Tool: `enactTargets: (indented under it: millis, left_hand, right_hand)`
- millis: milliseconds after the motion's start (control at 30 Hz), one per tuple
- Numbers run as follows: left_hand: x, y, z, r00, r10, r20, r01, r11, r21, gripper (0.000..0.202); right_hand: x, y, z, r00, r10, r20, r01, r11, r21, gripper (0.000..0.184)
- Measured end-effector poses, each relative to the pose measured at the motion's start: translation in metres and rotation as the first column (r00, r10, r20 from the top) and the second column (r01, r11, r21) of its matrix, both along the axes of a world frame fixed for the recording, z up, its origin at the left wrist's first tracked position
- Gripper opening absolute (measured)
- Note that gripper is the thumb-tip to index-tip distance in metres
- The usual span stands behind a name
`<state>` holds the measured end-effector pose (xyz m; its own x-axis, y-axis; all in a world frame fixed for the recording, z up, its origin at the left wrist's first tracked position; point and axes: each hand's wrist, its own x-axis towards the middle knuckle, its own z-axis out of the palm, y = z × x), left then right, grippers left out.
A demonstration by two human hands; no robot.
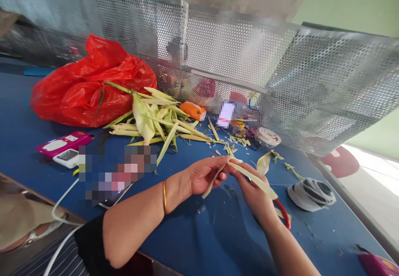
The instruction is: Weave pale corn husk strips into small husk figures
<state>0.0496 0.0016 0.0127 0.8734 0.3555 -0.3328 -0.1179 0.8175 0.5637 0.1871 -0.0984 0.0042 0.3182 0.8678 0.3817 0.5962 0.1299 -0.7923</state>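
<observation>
A pale yellow-green leaf strip (257, 179) is pinched between my two hands above the blue table. The fingertips of my left hand (204, 175) close on its folded end, and a narrow tail hangs below them. My right hand (254, 195) is closed around the same piece, with the broad end lying across its back. Beside my right wrist a curved red handle (284, 214) shows; the rest of it is hidden. A spool of white thread (311, 195) rests to the right, and a fine thread runs from it toward my right hand.
A pile of pale leaves (165, 118) lies before a red plastic bag (93, 85). Leaf scraps (238, 139), an orange packet (193, 110), a tape roll (268, 138) and a lit phone (226, 114) are at the back. A perforated metal screen (224, 47) borders the table. Left is a magenta packet (64, 143).
</observation>
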Motion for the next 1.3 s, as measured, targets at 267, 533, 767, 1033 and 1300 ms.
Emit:
enactTargets:
  millis: [267,533,767,1033,1300]
  left_hand:
    - [0.004,-0.008,-0.003,0.986,0.155,-0.061,-0.127,0.936,0.329,0.018]
    - [0.003,-0.009,0.003,0.947,0.281,-0.158,-0.098,0.719,0.688,0.023]
    - [0.007,-0.013,-0.006,0.973,0.171,-0.153,0.04,0.529,0.848,0.025]
    - [0.007,-0.024,-0.012,0.909,0.223,-0.352,0.347,0.06,0.936,0.02]
    - [0.008,-0.02,-0.011,0.92,0.146,-0.364,0.256,0.48,0.839,0.024]
  right_hand:
    - [0.005,0.007,-0.013,0.998,-0.044,0.041,0.045,0.998,-0.038,0.024]
    - [0.036,0.002,-0.004,0.765,-0.371,-0.527,0.451,0.892,0.025,0.038]
    - [0.023,-0.003,0.01,0.984,-0.169,0.06,0.163,0.983,0.085,0.037]
    - [-0.006,0.002,-0.001,0.814,-0.011,-0.581,-0.205,0.93,-0.305,0.044]
    - [-0.009,-0.004,0.006,0.954,-0.073,-0.292,0.115,0.985,0.132,0.013]
